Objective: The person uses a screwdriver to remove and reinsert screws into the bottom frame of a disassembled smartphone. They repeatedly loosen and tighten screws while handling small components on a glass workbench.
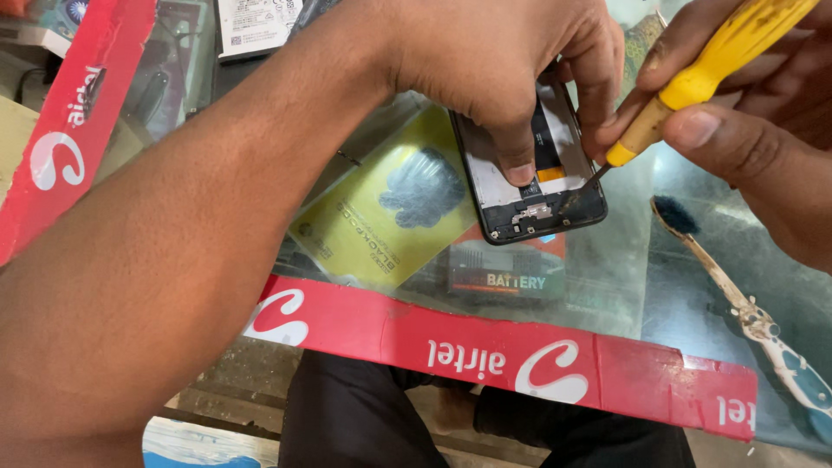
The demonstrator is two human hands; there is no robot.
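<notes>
Two hands at work on an opened phone (530, 169) lying back-off on the glass counter (624, 277). Left hand (494, 61) presses down on it, fingers closed over the frame, index tip near the lower board. Right hand (745, 113) is clamped around a yellow-handled screwdriver (693, 82), tip at the bottom right corner. Best to keep the driver seated in the screw, press lightly, and hold the phone flat. An old toothbrush (737, 295) lies just right.

A worn toothbrush (745, 303) lies on the glass desk (624, 260) at the right. Under the glass, a yellow package (381, 208) sits left of a dark box (507, 273). Red tape (485, 351) edges the desk's near side, and a white paper (256, 26) lies far left.
</notes>
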